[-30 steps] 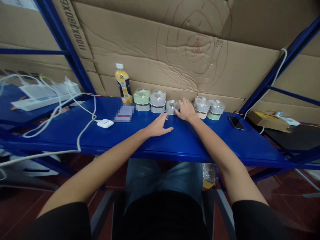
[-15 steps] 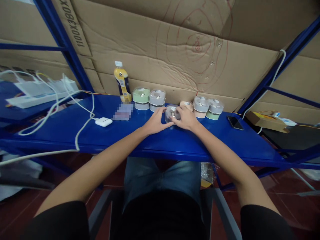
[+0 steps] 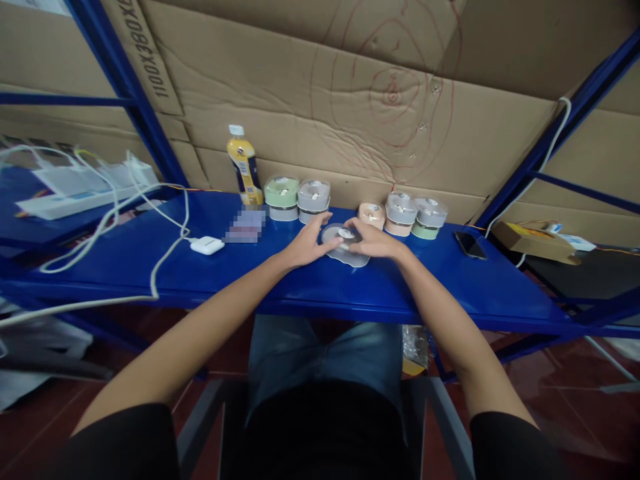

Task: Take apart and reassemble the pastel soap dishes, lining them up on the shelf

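Observation:
Between my hands at the middle of the blue table [image 3: 280,287] is a grey round case [image 3: 347,257] with a clear cover and a white label on top. Its front edge looks wavy. My left hand [image 3: 313,245] is curved round its left side, thumb over the top. On its right side, my right hand [image 3: 374,240] grips it with bent fingers. Just behind the right hand sits a peach round case [image 3: 371,213]. Farther right are two stacks of similar cases, a grey-over-peach one [image 3: 400,212] and a grey-over-green one [image 3: 430,217].
Left of my hands stand a green-topped stack [image 3: 281,195], a grey stack [image 3: 314,198] and a yellow drink bottle [image 3: 244,167]. A white earbud case [image 3: 207,245] and cables [image 3: 165,257] lie farther left. A phone [image 3: 470,245] lies right. Cardboard [image 3: 280,87] backs the table.
The grey case between my hands has come toward me, away from the peach case, and shows a wider top. My right hand has shifted slightly nearer too, uncovering the peach case.

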`<state>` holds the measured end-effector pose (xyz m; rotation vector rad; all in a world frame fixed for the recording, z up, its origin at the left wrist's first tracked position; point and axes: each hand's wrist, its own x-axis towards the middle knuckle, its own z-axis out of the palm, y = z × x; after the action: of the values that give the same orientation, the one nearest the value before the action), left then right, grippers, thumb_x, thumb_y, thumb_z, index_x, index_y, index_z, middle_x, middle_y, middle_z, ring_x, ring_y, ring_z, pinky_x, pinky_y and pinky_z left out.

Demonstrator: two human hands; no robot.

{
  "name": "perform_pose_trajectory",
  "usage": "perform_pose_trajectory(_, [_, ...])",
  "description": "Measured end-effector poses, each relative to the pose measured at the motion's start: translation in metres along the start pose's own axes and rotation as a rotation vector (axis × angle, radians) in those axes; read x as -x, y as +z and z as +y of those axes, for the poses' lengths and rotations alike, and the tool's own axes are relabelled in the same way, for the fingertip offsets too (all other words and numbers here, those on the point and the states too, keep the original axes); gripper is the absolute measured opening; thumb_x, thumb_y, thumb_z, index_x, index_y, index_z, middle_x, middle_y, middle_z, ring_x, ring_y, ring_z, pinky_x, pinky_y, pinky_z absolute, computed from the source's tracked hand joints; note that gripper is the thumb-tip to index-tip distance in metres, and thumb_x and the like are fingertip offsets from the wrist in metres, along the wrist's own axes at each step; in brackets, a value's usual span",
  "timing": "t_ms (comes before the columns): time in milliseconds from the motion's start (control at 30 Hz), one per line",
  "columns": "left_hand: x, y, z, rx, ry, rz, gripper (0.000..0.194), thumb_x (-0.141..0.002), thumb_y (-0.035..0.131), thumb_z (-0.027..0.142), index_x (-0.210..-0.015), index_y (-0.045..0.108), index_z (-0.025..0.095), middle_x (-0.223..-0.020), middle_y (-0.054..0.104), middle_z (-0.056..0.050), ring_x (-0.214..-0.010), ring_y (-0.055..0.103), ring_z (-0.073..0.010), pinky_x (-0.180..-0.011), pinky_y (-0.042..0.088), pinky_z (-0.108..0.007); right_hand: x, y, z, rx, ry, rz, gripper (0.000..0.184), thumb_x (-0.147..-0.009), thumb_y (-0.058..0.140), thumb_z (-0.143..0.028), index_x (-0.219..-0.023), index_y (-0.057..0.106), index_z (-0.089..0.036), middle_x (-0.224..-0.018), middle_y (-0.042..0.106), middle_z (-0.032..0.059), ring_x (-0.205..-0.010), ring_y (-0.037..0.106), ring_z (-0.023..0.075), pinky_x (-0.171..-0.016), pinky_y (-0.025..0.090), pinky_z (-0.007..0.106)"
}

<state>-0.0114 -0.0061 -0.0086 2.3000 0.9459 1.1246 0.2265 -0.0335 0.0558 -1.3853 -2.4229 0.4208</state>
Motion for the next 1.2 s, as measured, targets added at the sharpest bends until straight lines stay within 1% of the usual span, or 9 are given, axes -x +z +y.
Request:
perform_pose_trajectory(100, [0.001, 0.0, -0.001, 0.013, 0.032, -0.088, 0.125, -0.071, 0.096, 0.073, -0.168, 0.041, 0.016, -0.171, 0.051, -0.032, -0.16, 0.053, -0.0499, -0.132, 0.044, -0.066, 0.004, 0.002, 0.009, -0.022, -0.12, 0.001, 0.077, -0.084, 0.082, -0.05, -0.15, 0.06, -0.018, -0.15, 0.072, 0.0181, -0.134, 0.071, 0.0371, -0.113, 0.058, 0.05])
perform_pose_trajectory(167, [0.001, 0.0, -0.003, 0.006, 0.041, -0.113, 0.134, -0.061, 0.104, 0.07, -0.168, 0.042, 0.019, -0.17, 0.054, -0.03, -0.157, 0.055, -0.0512, -0.132, 0.044, -0.069, 0.005, 0.008, 0.011, 0.017, -0.147, 0.024, 0.088, -0.079, 0.089, -0.055, -0.153, 0.06, -0.017, -0.147, 0.072, 0.0197, -0.132, 0.071, 0.0389, -0.112, 0.058, 0.053])
perform_pose_trajectory(300, [0.002, 0.001, -0.006, 0.011, 0.042, -0.136, 0.135, -0.059, 0.106, 0.067, -0.168, 0.041, 0.02, -0.159, 0.064, -0.026, -0.15, 0.063, -0.0486, -0.127, 0.049, -0.067, 0.007, 0.012, 0.016, -0.046, -0.22, 0.054, 0.093, -0.075, 0.093, -0.057, -0.153, 0.061, -0.018, -0.148, 0.072, 0.0191, -0.134, 0.069, 0.039, -0.118, 0.055, 0.057])
perform_pose_trajectory(433, [0.004, 0.001, -0.006, 0.001, 0.033, -0.144, 0.135, -0.061, 0.105, 0.067, -0.17, 0.041, 0.018, -0.157, 0.064, -0.026, -0.146, 0.065, -0.0465, -0.125, 0.051, -0.065, 0.018, 0.002, 0.033, -0.217, -0.229, 0.075, 0.096, -0.077, 0.091, -0.064, -0.156, 0.06, -0.019, -0.158, 0.068, 0.018, -0.145, 0.066, 0.0378, -0.125, 0.052, 0.056])
perform_pose_trajectory(500, [0.005, 0.0, -0.003, -0.035, 0.044, -0.141, 0.127, -0.065, 0.103, 0.067, -0.169, 0.046, 0.019, -0.156, 0.064, -0.023, -0.146, 0.063, -0.0459, -0.127, 0.049, -0.065, 0.024, -0.005, 0.046, -0.247, -0.161, 0.113, 0.094, -0.08, 0.088, -0.065, -0.158, 0.058, -0.021, -0.164, 0.065, 0.0175, -0.149, 0.064, 0.0383, -0.128, 0.05, 0.057])
perform_pose_trajectory(667, [0.009, -0.002, 0.005, -0.11, 0.087, -0.208, 0.066, -0.091, 0.08, 0.072, -0.139, 0.082, 0.027, -0.142, 0.062, -0.014, -0.141, 0.063, -0.0405, -0.132, 0.045, -0.063, 0.032, -0.019, 0.071, -0.211, 0.035, 0.205, 0.085, -0.089, 0.081, -0.063, -0.161, 0.058, -0.023, -0.167, 0.063, 0.0176, -0.149, 0.064, 0.0424, -0.128, 0.048, 0.064])
perform_pose_trajectory(867, [0.009, -0.003, 0.009, -0.106, 0.074, -0.204, 0.059, -0.096, 0.075, 0.071, -0.137, 0.086, 0.03, -0.147, 0.059, -0.014, -0.147, 0.058, -0.0415, -0.135, 0.041, -0.064, 0.03, -0.022, 0.078, -0.216, 0.105, 0.206, 0.087, -0.089, 0.083, -0.063, -0.162, 0.058, -0.022, -0.166, 0.064, 0.0175, -0.145, 0.067, 0.0439, -0.126, 0.051, 0.065])
perform_pose_trajectory(1000, [0.007, -0.005, 0.008, -0.127, 0.054, -0.189, 0.058, -0.097, 0.072, 0.071, -0.13, 0.089, 0.027, -0.148, 0.06, -0.015, -0.145, 0.059, -0.0425, -0.132, 0.045, -0.065, 0.03, -0.025, 0.081, -0.227, 0.123, 0.25, 0.081, -0.092, 0.081, -0.063, -0.157, 0.062, -0.02, -0.159, 0.07, 0.0173, -0.144, 0.068, 0.0425, -0.128, 0.05, 0.063])
perform_pose_trajectory(1200, [0.004, -0.015, -0.009, -0.188, -0.006, -0.008, 0.057, -0.096, 0.072, 0.07, -0.119, 0.088, 0.02, -0.144, 0.062, -0.018, -0.142, 0.062, -0.0429, -0.131, 0.046, -0.066, 0.033, -0.032, 0.089, -0.176, 0.167, 0.171, 0.091, -0.085, 0.089, -0.05, -0.164, 0.057, -0.018, -0.161, 0.068, 0.0188, -0.145, 0.068, 0.0413, -0.126, 0.054, 0.059])
